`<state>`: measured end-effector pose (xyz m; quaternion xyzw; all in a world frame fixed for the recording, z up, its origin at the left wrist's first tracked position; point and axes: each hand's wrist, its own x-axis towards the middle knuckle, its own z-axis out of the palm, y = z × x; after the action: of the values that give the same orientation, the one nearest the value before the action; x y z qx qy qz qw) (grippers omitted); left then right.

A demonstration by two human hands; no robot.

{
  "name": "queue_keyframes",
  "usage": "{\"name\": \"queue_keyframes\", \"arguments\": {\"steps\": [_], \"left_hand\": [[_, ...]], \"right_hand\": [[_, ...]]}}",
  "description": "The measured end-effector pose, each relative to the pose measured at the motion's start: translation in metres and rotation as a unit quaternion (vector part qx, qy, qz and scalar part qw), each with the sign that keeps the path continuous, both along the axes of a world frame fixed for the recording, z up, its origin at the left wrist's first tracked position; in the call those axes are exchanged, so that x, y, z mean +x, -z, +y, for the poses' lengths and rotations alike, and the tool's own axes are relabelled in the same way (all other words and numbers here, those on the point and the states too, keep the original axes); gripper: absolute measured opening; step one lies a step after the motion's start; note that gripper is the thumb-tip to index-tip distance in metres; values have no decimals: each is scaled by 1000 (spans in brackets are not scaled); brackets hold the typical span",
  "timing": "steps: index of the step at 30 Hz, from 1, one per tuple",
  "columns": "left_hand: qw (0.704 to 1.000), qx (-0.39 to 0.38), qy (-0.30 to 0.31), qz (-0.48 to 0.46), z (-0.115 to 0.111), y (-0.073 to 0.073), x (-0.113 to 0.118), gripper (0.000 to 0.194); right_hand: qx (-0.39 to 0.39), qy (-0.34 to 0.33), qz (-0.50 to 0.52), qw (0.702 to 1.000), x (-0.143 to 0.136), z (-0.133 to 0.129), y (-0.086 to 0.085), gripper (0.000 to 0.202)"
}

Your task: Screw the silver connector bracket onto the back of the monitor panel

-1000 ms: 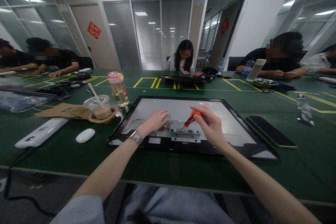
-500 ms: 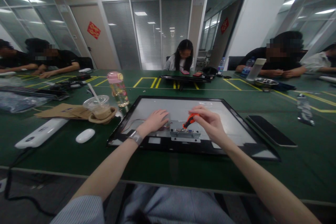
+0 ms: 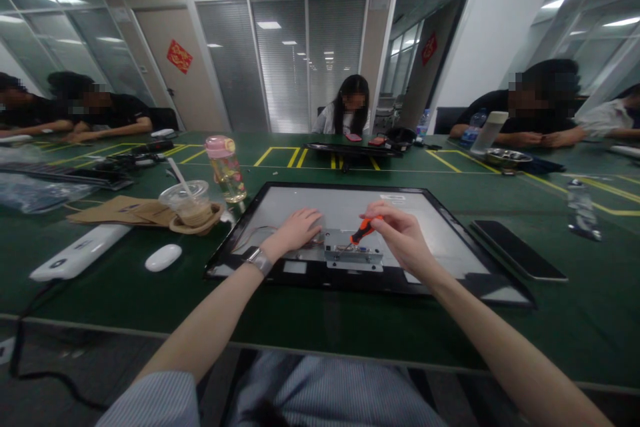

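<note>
A flat panel (image 3: 340, 203) with a black frame and pale grey back lies on the green table. Near its front edge sits a metal bracket (image 3: 356, 261) with connectors. My right hand (image 3: 400, 230) is closed on the handle of a red and black screwdriver (image 3: 363, 231), which slants down to the left, its tip at the bracket's connectors. My left hand (image 3: 296, 230), with a watch on the wrist, rests palm down on the panel left of the bracket, fingers stretched out. Some thin wires run beside and partly under it.
On the left are a plastic cup (image 3: 187, 199) in a cardboard holder, a pink-lidded bottle (image 3: 226, 170), a white case (image 3: 163, 257) and a white device (image 3: 80, 253). A black phone (image 3: 519, 250) lies on the right. Several people sit across the table.
</note>
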<state>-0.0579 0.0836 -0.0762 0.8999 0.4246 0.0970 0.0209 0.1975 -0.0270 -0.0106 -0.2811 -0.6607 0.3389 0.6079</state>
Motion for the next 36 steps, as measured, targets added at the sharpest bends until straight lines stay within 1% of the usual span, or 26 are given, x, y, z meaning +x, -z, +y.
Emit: {"name": "queue_keyframes", "arguments": {"steps": [5, 12, 16, 18, 22, 27, 31, 36], "left_hand": [[1000, -5, 1, 1, 1, 0, -1, 49], [1000, -16, -4, -1, -1, -3, 0, 49], [1000, -16, -4, 4, -1, -3, 0, 50], [1000, -11, 0, 1, -1, -3, 0, 49], [1000, -14, -8, -1, -1, -2, 1, 50], [1000, -15, -11, 2, -1, -2, 1, 49], [1000, -13, -8, -6, -1, -2, 1, 48], [1000, -11, -7, 1, -2, -3, 1, 49]], "right_hand": [[-31, -10, -11, 999, 0, -2, 0, 30], [3, -10, -17, 1000, 2, 1, 1, 19], [28, 17, -12, 999, 2, 2, 2, 13], [16, 17, -11, 1000, 2, 1, 2, 15], [-16, -5, 6, 1000, 2, 1, 3, 24], [-9, -10, -2, 1000, 4, 3, 4, 20], [-3, -20, 15, 1000, 3, 4, 4, 13], [7, -4, 25, 1000, -1, -1, 0, 6]]}}
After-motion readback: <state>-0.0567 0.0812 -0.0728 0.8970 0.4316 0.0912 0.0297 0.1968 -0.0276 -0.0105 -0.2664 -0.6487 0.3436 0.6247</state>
